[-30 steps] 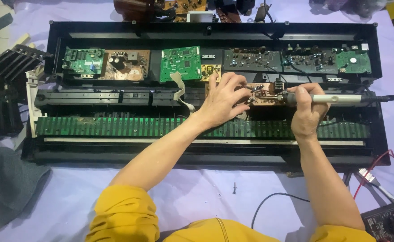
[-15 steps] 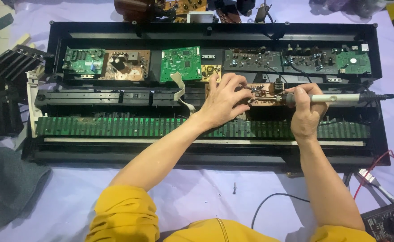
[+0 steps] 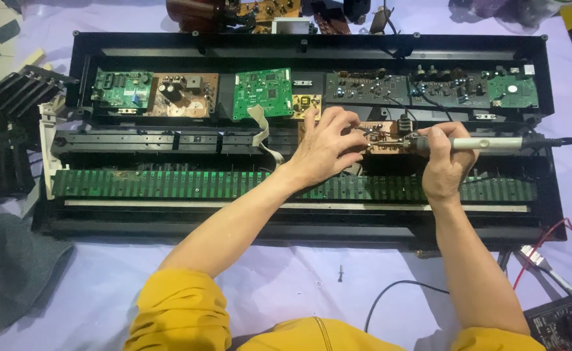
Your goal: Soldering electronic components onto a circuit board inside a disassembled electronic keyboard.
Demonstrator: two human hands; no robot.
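Observation:
An opened black keyboard chassis (image 3: 312, 45) lies across the purple-covered table, with green and brown circuit boards along its back and a long green contact strip (image 3: 169, 184) in front. My left hand (image 3: 328, 146) pinches a small brown circuit board (image 3: 380, 133) near the middle of the chassis. My right hand (image 3: 447, 162) grips a pale-handled soldering iron (image 3: 494, 143) lying sideways, its tip touching that brown board just right of my left fingers.
Black key sections (image 3: 13, 130) are stacked at the left. A grey cloth (image 3: 10, 273) lies at the lower left. A multimeter (image 3: 562, 322) with red leads (image 3: 546, 240) sits at the lower right. A small screw (image 3: 340, 273) and a black cable (image 3: 396, 289) lie in front.
Both hands have stayed on the brown board; the soldering iron shifted only slightly at its tip.

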